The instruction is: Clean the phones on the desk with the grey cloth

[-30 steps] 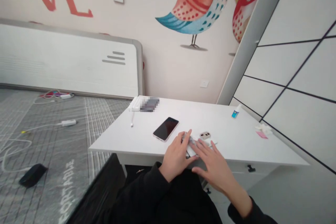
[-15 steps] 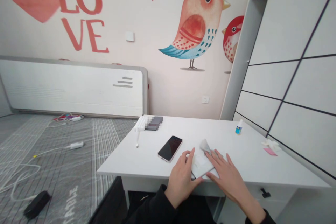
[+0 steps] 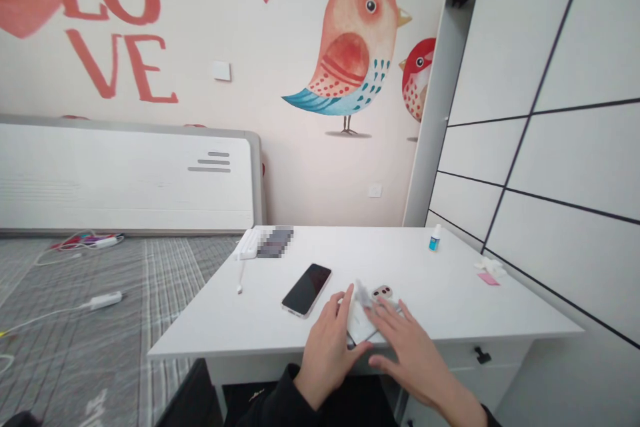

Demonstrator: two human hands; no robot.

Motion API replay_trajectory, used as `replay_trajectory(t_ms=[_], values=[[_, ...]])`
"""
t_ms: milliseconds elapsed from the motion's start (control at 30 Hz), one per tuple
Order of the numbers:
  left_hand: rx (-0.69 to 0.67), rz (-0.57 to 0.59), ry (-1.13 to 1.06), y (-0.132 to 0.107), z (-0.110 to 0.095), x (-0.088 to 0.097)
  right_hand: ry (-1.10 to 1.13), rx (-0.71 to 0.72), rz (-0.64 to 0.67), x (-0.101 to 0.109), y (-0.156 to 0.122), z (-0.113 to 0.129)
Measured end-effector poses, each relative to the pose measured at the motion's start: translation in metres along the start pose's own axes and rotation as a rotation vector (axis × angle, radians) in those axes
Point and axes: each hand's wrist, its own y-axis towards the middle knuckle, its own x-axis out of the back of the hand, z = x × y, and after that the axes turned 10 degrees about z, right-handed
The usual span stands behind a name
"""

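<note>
I have the right hand [image 3: 413, 353] spread, fingers loose, touching a soft, crumpled wisp [image 3: 361, 292]; the left hand [image 3: 327, 343] half-curls along a flat white piece [image 3: 359, 324] at the smooth desk [image 3: 220, 320]'s front edge, grip uncertain to me. Just beyond: a rounded beige piece [image 3: 382, 291]. Leftward, a glossy phone [image 3: 307, 289]; farther, a small bottle [image 3: 435, 239].

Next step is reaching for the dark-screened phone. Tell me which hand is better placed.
The left hand, I'd judge: it is nearer the phone. The right hand is farther off, with the left hand between it and the phone. Both are at the white item, so neither looks freer.
</note>
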Motion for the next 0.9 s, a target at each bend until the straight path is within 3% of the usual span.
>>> replay_trajectory(t_ms=[100, 133, 233, 300, 400, 467, 633, 700, 800, 833, 900], values=[[-0.021, -0.026, 0.001, 0.000, 0.002, -0.002, 0.049, 0.204, 0.061, 0.001, -0.004, 0.013], [-0.021, -0.032, 0.003, 0.000, 0.002, -0.002, 0.045, 0.170, 0.053, 0.003, -0.004, 0.011], [0.002, -0.033, 0.016, -0.001, -0.001, 0.000, -0.008, -0.129, -0.028, 0.006, 0.001, 0.000], [0.016, -0.013, 0.022, -0.001, -0.002, 0.001, -0.024, -0.176, -0.052, 0.003, 0.003, -0.001], [0.012, 0.005, 0.027, -0.001, -0.002, 0.001, 0.008, 0.123, -0.008, -0.005, 0.001, 0.011], [0.006, -0.002, 0.031, -0.001, -0.002, 0.002, 0.021, 0.222, 0.011, -0.006, -0.001, 0.015], [0.029, -0.010, 0.037, -0.001, -0.005, 0.002, -0.055, -0.193, -0.062, 0.001, 0.001, -0.007], [0.024, -0.010, 0.031, 0.000, -0.004, 0.001, -0.046, -0.117, -0.049, -0.002, 0.000, -0.007], [-0.002, -0.022, 0.020, 0.000, -0.001, -0.002, 0.024, 0.173, 0.014, -0.006, -0.003, 0.005], [-0.007, -0.030, 0.019, 0.000, 0.000, -0.002, 0.041, 0.198, 0.020, -0.005, -0.003, 0.008], [-0.009, -0.043, 0.020, 0.000, 0.001, -0.002, 0.044, 0.093, -0.014, -0.001, 0.001, 0.008]])
